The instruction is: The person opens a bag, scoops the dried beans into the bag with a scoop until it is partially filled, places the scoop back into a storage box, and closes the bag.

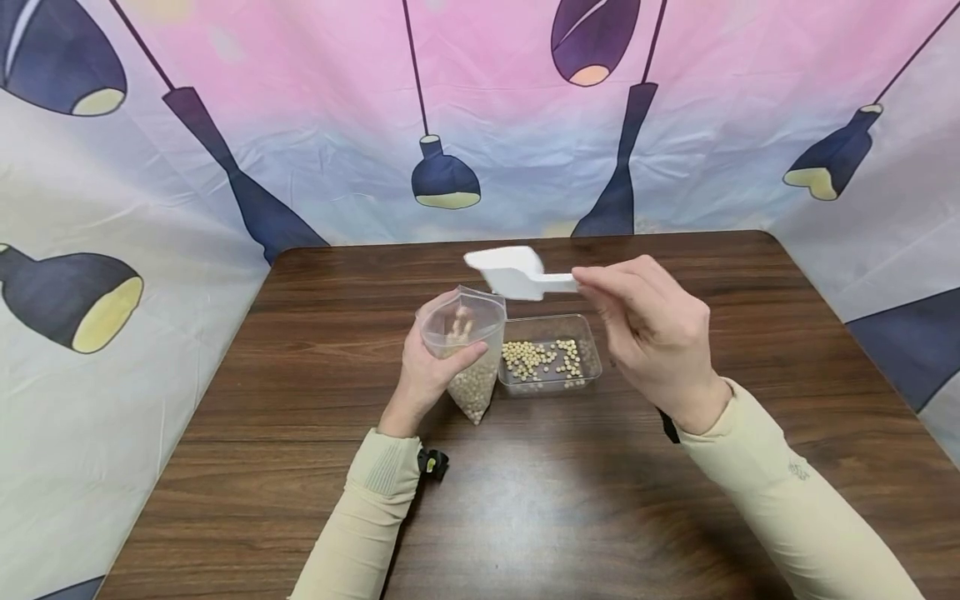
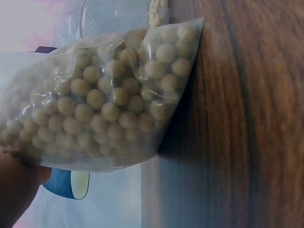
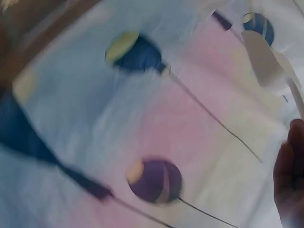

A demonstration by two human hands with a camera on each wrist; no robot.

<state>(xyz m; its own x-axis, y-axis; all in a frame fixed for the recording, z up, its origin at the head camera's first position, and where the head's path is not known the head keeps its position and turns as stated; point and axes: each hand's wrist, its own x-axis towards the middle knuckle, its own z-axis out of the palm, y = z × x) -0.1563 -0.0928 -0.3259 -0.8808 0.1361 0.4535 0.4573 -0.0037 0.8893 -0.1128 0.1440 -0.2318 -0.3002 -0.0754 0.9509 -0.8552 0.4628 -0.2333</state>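
My left hand (image 1: 429, 367) grips a clear plastic bag (image 1: 486, 337) from its left side, thumb across the front. Pale round beans, like soybeans or dried peas, fill its lower part, and its mouth gapes upward. In the left wrist view the bag (image 2: 109, 99) shows its beans closely, its bottom corner by the table. A white scoop (image 1: 513, 271) is pinched by the handle in my right hand (image 1: 656, 333), raised just above and right of the bag's mouth. Whether the scoop holds anything I cannot tell. In the right wrist view the scoop (image 3: 266, 61) appears at upper right.
Right of the bag stands a clear plastic container (image 1: 588, 337) with a scattering of the same beans on its bottom. Everything rests on a dark wooden table (image 1: 315, 358). Behind it hangs a cloth backdrop (image 1: 337, 175) printed with lamps.
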